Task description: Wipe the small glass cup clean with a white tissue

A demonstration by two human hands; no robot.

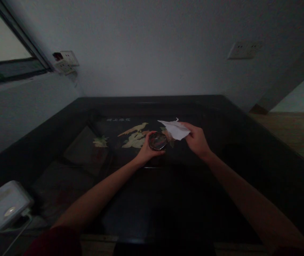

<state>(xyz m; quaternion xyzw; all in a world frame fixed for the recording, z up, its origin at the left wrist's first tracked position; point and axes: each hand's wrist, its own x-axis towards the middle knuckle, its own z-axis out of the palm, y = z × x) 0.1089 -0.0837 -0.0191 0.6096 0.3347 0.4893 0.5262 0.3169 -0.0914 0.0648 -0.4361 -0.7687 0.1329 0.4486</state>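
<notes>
My left hand (148, 151) is wrapped around a round, faceted glass (158, 141) with a dark rim, seen from above over the middle of the dark glossy table (146, 199). Just to its right, my right hand (197, 139) pinches a white tissue (176, 129) at its right edge. The tissue's left corner points toward the glass, and the two are apart. Part of the fingers on both hands is hidden. Whether the glass rests on the table or is lifted, I cannot tell.
A white box-like device (8, 204) with a cable lies at the table's left front corner. Bird-and-flower decoration (134, 138) marks the tabletop. Wall sockets (244, 49) are at the back right, others (68, 62) at the back left beside a window (8, 32).
</notes>
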